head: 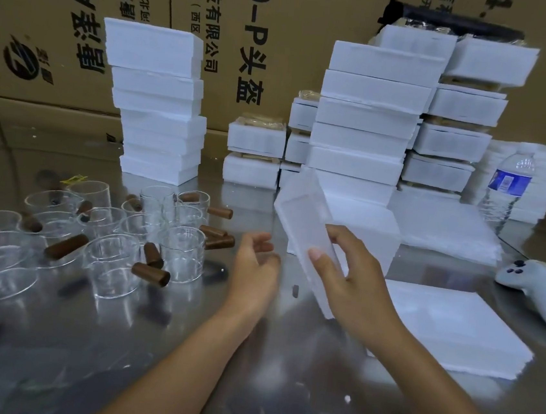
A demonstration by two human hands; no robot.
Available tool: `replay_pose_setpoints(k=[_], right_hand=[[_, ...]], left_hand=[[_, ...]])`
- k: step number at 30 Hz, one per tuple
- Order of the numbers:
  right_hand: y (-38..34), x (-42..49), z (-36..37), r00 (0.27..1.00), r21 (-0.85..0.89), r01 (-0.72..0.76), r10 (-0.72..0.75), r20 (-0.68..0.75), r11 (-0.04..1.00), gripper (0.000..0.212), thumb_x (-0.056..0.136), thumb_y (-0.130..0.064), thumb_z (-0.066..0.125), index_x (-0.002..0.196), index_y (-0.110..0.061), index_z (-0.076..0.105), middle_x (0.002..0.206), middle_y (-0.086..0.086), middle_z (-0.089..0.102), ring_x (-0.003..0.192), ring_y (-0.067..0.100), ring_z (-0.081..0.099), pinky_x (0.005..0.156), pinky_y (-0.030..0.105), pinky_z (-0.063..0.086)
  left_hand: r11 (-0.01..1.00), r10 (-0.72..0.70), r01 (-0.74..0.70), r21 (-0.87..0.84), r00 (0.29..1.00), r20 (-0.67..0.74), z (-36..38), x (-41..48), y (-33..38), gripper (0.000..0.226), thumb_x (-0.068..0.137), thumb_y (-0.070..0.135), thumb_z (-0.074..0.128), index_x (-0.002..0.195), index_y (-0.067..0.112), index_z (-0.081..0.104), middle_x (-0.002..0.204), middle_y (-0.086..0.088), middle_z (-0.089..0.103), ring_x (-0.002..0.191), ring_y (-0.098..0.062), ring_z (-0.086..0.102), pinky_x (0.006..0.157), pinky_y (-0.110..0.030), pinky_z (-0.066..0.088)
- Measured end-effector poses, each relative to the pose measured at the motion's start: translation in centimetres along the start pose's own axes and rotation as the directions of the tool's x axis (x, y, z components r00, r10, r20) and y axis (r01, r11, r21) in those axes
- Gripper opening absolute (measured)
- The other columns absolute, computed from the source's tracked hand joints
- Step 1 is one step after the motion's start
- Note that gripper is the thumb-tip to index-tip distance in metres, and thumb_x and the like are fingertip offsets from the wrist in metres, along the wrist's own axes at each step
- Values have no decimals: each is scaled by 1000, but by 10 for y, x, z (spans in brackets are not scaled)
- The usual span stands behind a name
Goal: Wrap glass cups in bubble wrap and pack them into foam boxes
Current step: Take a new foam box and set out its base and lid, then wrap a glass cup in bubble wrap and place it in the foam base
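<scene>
Cardboard cartons [284,22] back the steel table [280,376], where the right hand [352,276] grips a tilted foam box [301,216] by one edge, the left hand [255,269] loose and empty beside it (no second support), so a slip could knock it into the glass cups [181,251] crowding the left.

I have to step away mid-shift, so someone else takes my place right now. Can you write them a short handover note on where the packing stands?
Left hand: open, holds nothing, hovers above the table.
Right hand: grips a tilted foam box, off the table.
Glass cups: a bare cluster on the left, none wrapped.
White sheets: stacked on the right, likely the wrap.
Done: rear boxes seem filled.
Left: wrap each cup, box it, stack it.
</scene>
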State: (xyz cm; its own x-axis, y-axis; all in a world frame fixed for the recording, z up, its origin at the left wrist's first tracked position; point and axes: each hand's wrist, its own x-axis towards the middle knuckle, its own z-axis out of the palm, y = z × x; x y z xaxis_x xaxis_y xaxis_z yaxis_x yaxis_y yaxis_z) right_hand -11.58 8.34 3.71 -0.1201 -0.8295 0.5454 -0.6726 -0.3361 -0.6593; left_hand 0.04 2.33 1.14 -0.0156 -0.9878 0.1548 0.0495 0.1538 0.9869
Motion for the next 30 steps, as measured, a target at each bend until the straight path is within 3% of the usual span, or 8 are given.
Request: replay_pose_setpoints(k=[7, 11, 14, 16, 21, 24, 26, 30], right_hand=[[7, 1, 2, 986, -417, 122, -61, 156, 901, 31, 97, -28, 45, 126, -21, 52, 121, -3, 53, 114, 17, 41, 95, 30, 31], [6, 0, 12, 932, -549, 229, -19, 362, 804, 33, 96, -36, 44, 128, -29, 51, 125, -7, 56, 116, 17, 45, 96, 31, 32], [1, 5, 20, 908, -529, 271, -32, 418, 804, 31, 92, -44, 45, 120, -35, 55, 116, -12, 61, 107, 12, 51, 88, 28, 35], [-2, 14, 23, 943, -446, 167, -11, 333, 879, 28, 91, -46, 47, 116, -37, 56, 110, -16, 61, 103, 7, 53, 89, 27, 39], [-21, 40, 45, 962, -186, 131, -80, 262, 974, 15, 91, -30, 49, 88, -40, 59, 89, -23, 61, 85, -5, 54, 75, 24, 46], [-38, 53, 63, 944, -140, 196, -148, 296, 970, 32, 87, -15, 48, 63, -35, 46, 63, -13, 54, 63, 6, 53, 57, 30, 42], [-44, 60, 72, 939, -108, 176, -134, 317, 978, 36, 89, -5, 46, 59, -26, 42, 61, -2, 51, 62, 25, 52, 61, 39, 45], [-42, 70, 86, 933, -112, 134, -87, 349, 985, 40, 94, -4, 41, 61, -25, 39, 64, -5, 45, 66, 21, 48, 68, 35, 45]], left_hand=[[954, 299, -292, 65, 915, -273, -14, 2, 6, 17, 98, 10, 42, 94, 25, 48, 93, 9, 53, 86, 0, 50, 73, -9, 38], [874, 485, -459, 158, 842, -238, -16, -3, 8, 6, 94, 19, 41, 96, 22, 46, 91, 3, 54, 83, -10, 52, 72, -17, 41], [861, 507, -480, 169, 839, -199, -15, -6, 8, 7, 92, 21, 40, 93, 23, 47, 90, -1, 56, 81, -15, 52, 70, -17, 38], [857, 514, -489, 164, 832, -210, -16, -6, 9, 8, 93, 19, 40, 92, 22, 47, 89, 0, 56, 81, -14, 52, 70, -14, 37], [778, 628, -593, 208, 749, -214, -14, -9, 17, 10, 94, 19, 41, 89, 24, 47, 83, 8, 54, 78, -7, 53, 69, -7, 37], [763, 647, -613, 205, 734, -207, -15, -10, 19, 11, 94, 20, 41, 88, 25, 48, 79, 11, 53, 74, -6, 53, 66, -8, 38], [782, 624, -599, 173, 745, -238, -18, -8, 20, 13, 93, 21, 40, 85, 28, 47, 77, 12, 55, 73, -6, 54, 65, -12, 39], [828, 553, -551, 105, 774, -309, -21, -4, 21, 20, 91, 21, 41, 79, 37, 45, 70, 17, 57, 70, -1, 56, 63, -9, 39]])
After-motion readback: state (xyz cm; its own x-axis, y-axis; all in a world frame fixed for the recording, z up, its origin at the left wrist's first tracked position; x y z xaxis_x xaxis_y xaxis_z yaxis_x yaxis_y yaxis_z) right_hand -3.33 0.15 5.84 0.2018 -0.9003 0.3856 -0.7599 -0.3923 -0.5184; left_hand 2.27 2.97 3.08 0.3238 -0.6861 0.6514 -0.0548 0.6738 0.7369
